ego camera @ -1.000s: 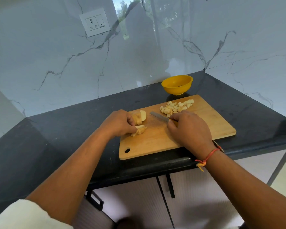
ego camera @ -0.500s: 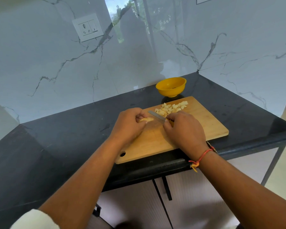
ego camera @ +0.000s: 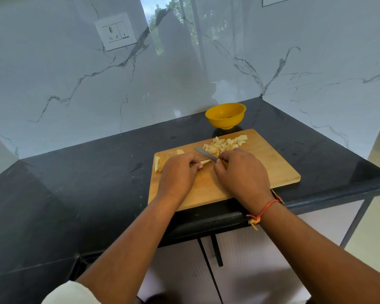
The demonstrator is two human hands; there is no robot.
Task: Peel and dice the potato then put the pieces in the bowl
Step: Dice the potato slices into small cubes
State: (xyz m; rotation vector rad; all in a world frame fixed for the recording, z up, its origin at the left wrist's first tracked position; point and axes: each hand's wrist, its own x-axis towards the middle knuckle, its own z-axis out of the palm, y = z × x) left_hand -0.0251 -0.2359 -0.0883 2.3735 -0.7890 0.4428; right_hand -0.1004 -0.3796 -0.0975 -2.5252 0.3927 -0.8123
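Clearly the dicing step is in hand. The left hand (ego camera: 180, 172) has its fingers (ego camera: 194, 163) curled down onto a potato strip (ego camera: 206, 162), pinning it to the wooden cutting board (ego camera: 272, 167). Only the strip's pale tip pokes out past the fingertips. The right hand (ego camera: 242, 172) is closed round a knife (ego camera: 204, 152), whose blade lies just beyond that tip.

Past the right fingers sits the pile of diced potato (ego camera: 225, 143). Further on, off the board on the black table (ego camera: 75, 183), stands the yellow bowl (ego camera: 225, 116). On the outer side of the left fingers lie uncut potato slices (ego camera: 161, 162).

The next move, I judge, is to bring the blade down across the strip close to the left fingertips, which should tuck back as it shortens. With slices uncut and the dice not yet in the bowl, the task looks about midway.

The knife handle is buried in the right hand, and most of the strip is under the left. I cannot tell whether the blade touches the strip. A small dark mark inside the bowl is too faint to identify.
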